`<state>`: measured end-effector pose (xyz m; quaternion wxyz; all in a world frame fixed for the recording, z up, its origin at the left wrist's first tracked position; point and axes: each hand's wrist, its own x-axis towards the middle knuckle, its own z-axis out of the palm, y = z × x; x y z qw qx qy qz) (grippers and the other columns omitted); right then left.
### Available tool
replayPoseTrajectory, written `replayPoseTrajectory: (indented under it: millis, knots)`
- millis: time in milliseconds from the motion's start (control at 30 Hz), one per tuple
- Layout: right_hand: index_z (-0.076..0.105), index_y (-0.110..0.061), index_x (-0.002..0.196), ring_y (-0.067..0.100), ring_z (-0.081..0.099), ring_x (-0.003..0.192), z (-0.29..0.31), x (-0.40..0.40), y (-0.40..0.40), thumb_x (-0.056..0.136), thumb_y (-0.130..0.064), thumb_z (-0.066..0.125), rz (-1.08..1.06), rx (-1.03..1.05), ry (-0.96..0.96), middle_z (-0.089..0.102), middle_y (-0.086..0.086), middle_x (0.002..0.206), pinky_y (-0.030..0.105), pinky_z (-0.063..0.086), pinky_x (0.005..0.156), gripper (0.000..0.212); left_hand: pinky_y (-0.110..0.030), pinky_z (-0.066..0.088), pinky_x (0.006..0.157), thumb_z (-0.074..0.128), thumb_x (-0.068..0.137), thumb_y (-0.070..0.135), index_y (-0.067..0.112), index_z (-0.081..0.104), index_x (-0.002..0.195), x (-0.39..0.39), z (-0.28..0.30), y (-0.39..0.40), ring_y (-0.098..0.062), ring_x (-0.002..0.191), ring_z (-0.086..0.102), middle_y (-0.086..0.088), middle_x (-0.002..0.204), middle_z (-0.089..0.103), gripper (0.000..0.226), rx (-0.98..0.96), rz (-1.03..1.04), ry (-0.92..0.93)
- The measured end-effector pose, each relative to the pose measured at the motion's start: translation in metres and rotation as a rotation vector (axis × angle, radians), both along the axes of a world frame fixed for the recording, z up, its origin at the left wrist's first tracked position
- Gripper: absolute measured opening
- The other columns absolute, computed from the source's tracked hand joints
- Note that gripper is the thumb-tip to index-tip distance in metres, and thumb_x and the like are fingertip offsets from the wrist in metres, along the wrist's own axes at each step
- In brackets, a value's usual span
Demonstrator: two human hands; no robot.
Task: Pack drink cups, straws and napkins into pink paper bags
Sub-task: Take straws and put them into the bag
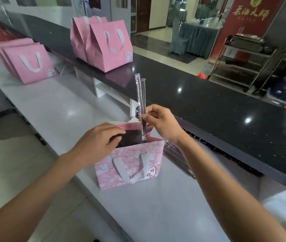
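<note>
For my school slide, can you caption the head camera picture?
Right hand lowers wrapped straws into an open pink bag while the left hand holds its rim.

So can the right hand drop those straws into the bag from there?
Probably yes. The right hand pinches the wrapped straws upright, their lower ends already at the bag's open mouth. The left hand holds the rim open, and nothing blocks the way down.
</note>
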<state>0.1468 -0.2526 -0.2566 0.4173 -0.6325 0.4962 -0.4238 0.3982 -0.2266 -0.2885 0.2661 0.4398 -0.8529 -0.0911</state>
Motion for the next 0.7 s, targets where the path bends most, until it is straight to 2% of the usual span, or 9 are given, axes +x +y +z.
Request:
replayPoseTrajectory:
  millis: [67,133,200,267,400,500,600,633,700]
  knots:
    - [0.060,0.002,0.097,0.024,0.072,0.085,0.000,0.021,-0.007,0.096,-0.013,0.067,-0.010,-0.038,0.031,0.076,0.012,0.090,0.038,0.057,0.078,0.017,-0.037,0.056,0.088,0.068,0.092,0.014,0.020,0.074,0.114,0.018,-0.007,-0.009,-0.010,0.102,0.063,0.007,0.111,0.071,0.023,0.010,0.045,-0.065]
    - [0.061,-0.002,0.093,0.031,0.070,0.085,-0.002,0.036,-0.011,0.093,-0.015,0.071,0.003,-0.065,0.088,0.074,0.010,0.086,0.044,0.054,0.081,0.017,-0.040,0.054,0.093,0.067,0.092,0.017,0.018,0.075,0.112,0.032,-0.015,-0.014,-0.011,0.105,0.063,0.007,0.112,0.072,0.021,0.006,0.037,-0.161]
    - [0.063,-0.002,0.090,0.031,0.070,0.079,-0.007,0.045,-0.014,0.090,-0.010,0.073,0.057,-0.052,0.152,0.073,0.013,0.084,0.044,0.055,0.081,0.013,-0.041,0.050,0.100,0.065,0.093,0.025,0.018,0.075,0.113,0.042,-0.020,-0.014,-0.011,0.110,0.063,0.008,0.117,0.071,0.023,0.021,0.035,-0.221]
    - [0.066,-0.004,0.091,0.024,0.072,0.077,-0.013,0.046,-0.014,0.088,-0.003,0.074,0.130,-0.005,0.250,0.075,0.011,0.085,0.041,0.057,0.080,0.008,-0.040,0.043,0.108,0.059,0.092,0.039,0.019,0.073,0.118,0.048,-0.022,-0.013,-0.013,0.117,0.061,0.008,0.125,0.068,0.035,0.034,0.053,-0.248]
    - [0.073,-0.022,0.090,0.010,0.070,0.083,-0.025,0.037,-0.012,0.086,-0.012,0.073,0.172,-0.072,0.689,0.076,-0.007,0.091,0.027,0.055,0.079,0.010,-0.025,0.017,0.115,0.059,0.087,0.057,0.013,0.067,0.126,0.052,-0.019,-0.007,-0.018,0.128,0.052,0.002,0.137,0.061,0.059,0.056,0.067,-0.236]
    - [0.075,-0.028,0.089,0.014,0.065,0.079,-0.037,0.036,-0.014,0.084,-0.015,0.072,0.182,-0.179,0.930,0.073,-0.008,0.088,0.033,0.055,0.073,0.014,-0.016,0.001,0.117,0.051,0.085,0.067,0.013,0.060,0.134,0.056,-0.023,-0.003,-0.017,0.135,0.046,0.000,0.144,0.054,0.074,0.078,0.039,-0.188]
    - [0.075,-0.028,0.090,0.021,0.066,0.081,-0.040,0.041,-0.016,0.086,-0.015,0.068,0.149,-0.193,1.063,0.073,-0.005,0.089,0.042,0.056,0.079,0.015,-0.028,0.005,0.124,0.051,0.086,0.071,0.015,0.047,0.146,0.061,-0.029,-0.004,-0.011,0.143,0.036,0.003,0.154,0.044,0.082,0.094,0.019,-0.149]
    - [0.075,-0.028,0.093,0.024,0.066,0.084,-0.039,0.044,-0.016,0.088,-0.015,0.065,0.144,-0.188,1.115,0.073,-0.003,0.092,0.041,0.053,0.083,0.016,-0.030,0.006,0.125,0.052,0.086,0.071,0.015,0.044,0.148,0.062,-0.030,-0.004,-0.011,0.144,0.034,0.003,0.155,0.042,0.083,0.096,0.014,-0.142]
    - [0.075,-0.026,0.097,0.026,0.067,0.088,-0.038,0.051,-0.018,0.091,-0.012,0.060,0.156,-0.196,1.198,0.072,0.000,0.096,0.033,0.047,0.077,0.021,-0.027,0.003,0.122,0.056,0.085,0.070,0.014,0.043,0.148,0.061,-0.028,-0.004,-0.013,0.144,0.034,0.001,0.155,0.042,0.085,0.089,0.013,-0.124]
